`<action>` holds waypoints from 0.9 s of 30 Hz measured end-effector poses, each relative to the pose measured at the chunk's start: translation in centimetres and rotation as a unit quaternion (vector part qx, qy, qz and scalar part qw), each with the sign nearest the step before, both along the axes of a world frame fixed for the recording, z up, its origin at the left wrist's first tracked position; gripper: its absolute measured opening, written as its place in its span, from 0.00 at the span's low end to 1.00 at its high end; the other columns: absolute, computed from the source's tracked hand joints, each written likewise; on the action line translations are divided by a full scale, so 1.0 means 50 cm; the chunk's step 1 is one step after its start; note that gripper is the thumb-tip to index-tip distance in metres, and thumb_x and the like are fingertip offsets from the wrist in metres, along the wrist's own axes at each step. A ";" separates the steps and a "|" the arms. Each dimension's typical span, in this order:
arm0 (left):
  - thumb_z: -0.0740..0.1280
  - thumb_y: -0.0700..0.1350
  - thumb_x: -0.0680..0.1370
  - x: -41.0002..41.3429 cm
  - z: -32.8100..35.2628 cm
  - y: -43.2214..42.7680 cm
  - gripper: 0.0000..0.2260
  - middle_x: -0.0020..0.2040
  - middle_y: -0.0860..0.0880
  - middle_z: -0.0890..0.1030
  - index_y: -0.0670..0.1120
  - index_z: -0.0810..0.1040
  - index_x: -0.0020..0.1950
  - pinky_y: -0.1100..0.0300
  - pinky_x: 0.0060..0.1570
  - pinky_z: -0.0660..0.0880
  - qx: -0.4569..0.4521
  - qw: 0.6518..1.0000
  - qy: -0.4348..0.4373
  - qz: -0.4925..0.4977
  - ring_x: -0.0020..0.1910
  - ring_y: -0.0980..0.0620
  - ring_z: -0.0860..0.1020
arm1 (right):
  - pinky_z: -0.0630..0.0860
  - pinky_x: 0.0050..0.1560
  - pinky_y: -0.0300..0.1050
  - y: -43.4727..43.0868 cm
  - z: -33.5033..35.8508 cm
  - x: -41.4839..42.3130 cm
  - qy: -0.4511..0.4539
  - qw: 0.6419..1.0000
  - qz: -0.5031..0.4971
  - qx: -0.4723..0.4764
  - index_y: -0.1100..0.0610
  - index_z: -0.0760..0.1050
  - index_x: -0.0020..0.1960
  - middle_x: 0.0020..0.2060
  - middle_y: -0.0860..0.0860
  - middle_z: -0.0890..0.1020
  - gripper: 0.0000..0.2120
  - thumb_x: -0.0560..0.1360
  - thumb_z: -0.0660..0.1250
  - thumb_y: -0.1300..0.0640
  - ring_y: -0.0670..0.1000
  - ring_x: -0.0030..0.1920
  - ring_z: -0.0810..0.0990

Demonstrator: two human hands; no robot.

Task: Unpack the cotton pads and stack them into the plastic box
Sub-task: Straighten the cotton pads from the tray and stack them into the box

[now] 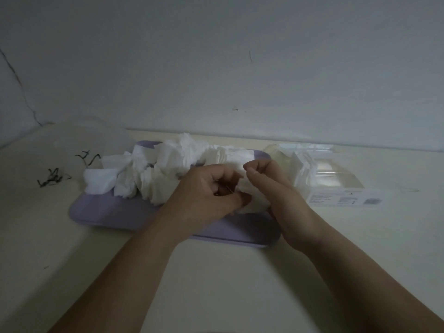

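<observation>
Both forearms reach in from below; the left hand (pixel 206 191) and right hand (pixel 269 188) are pinched on a white cotton-pad bundle (pixel 249 200) over the lilac tray (pixel 115 210). Rightward, nearer the right hand, the clear plastic box (pixel 336 181) lies lengthwise.

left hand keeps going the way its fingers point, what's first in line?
The left hand points right, toward the right hand. First contact is likely the white pad bundle pinched between both hands, then the right hand itself. Depth is unclear.
</observation>
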State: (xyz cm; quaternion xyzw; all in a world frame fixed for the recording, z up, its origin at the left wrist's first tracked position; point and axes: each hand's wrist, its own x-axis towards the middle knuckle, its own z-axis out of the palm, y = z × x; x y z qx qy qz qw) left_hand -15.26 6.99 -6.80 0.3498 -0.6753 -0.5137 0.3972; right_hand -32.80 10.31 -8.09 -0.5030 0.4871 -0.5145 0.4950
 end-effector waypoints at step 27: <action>0.71 0.59 0.68 0.053 -0.036 -0.059 0.15 0.48 0.51 0.80 0.50 0.81 0.47 0.52 0.48 0.77 -0.201 0.875 -0.405 0.172 0.49 0.47 0.79 | 0.84 0.56 0.58 -0.026 -0.029 0.000 0.119 0.961 -0.238 -0.073 0.49 0.73 0.57 0.52 0.50 0.85 0.10 0.80 0.70 0.57 0.50 0.51 0.86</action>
